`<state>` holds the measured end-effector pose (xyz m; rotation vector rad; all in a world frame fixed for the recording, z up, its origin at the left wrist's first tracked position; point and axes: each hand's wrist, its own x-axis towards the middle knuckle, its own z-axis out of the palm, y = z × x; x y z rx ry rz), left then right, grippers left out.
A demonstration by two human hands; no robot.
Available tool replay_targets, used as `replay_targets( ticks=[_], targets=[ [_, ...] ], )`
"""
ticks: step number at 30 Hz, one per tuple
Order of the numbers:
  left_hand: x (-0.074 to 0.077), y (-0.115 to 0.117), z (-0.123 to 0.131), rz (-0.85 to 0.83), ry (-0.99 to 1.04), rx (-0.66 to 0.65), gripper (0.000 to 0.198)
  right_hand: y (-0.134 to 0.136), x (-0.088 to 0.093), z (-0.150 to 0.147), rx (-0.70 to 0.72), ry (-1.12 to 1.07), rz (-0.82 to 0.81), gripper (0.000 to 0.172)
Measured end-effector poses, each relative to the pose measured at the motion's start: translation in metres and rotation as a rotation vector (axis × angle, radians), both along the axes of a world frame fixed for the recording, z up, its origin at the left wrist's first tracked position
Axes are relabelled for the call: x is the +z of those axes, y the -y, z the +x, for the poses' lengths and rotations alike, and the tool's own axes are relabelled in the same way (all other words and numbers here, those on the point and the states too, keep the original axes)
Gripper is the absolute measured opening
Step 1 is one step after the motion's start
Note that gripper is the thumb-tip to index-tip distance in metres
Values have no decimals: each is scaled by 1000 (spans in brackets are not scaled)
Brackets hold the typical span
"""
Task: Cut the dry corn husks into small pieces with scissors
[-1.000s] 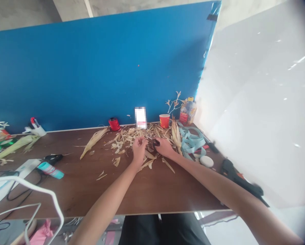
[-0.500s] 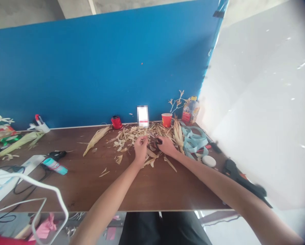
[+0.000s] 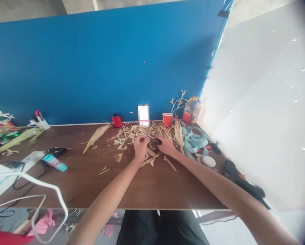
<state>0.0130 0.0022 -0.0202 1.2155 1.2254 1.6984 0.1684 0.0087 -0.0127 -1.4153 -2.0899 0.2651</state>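
Note:
My left hand is closed in a pinch on a thin strip of dried husk above a heap of husk scraps on the brown table. Just to its right, my right hand is wrapped round a small black tool, likely scissors, whose tip meets the strip. The two hands almost touch over the pile. Loose husk pieces lie under and in front of them.
A blue partition backs the table. Along it stand a red spool, a red paper cup and a bottle. Pale blue ribbon, a white disc and a black glue gun lie right; a teal tube and cables left.
The head camera has shifted a little, so the scene sits slightly higher and further right. Both hands stay together over the husk pile with the same grips.

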Motion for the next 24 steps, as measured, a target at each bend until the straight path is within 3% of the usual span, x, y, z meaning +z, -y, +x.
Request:
replay_targets(
  ticks=[15, 24],
  targets=[
    [-1, 0, 1, 11, -116, -106, 15, 2, 3, -1, 17, 42, -10, 39],
    [-3, -1, 3, 15, -64, -80, 16, 2, 3, -1, -9, 62, -4, 39]
  ],
)
